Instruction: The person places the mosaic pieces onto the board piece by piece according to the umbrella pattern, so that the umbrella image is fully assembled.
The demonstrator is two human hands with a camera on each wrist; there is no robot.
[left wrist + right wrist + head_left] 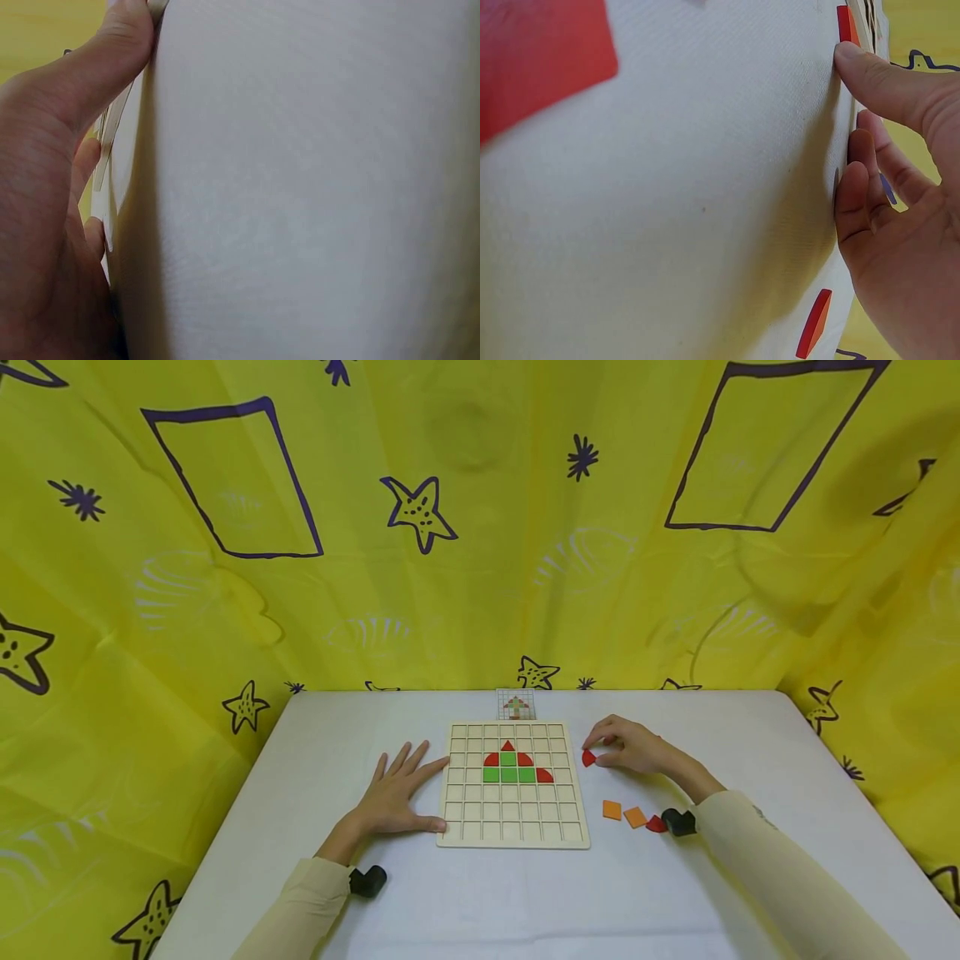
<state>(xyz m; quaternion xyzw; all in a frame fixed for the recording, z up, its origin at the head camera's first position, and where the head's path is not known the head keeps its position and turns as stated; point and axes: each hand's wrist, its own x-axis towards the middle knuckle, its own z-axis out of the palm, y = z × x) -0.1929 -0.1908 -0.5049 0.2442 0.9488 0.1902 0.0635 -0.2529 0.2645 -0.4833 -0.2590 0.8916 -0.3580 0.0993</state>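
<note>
Left hand (393,793) flat with fingers spread on the tabletop (480,902), thumb against the wooden grid board (512,837), right hand (626,745) fingertips pinching a red quarter-circle tile (588,758) beside the board

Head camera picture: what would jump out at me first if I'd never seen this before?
Probably the bright yellow cloth with purple stars and outlines, hung behind and beside the white table. Mid-table lies a wooden grid board with red pieces above a green row. The left hand lies flat against the board's left edge; the right hand fingers a red piece just right of it, with two orange tiles nearer the person.
</note>
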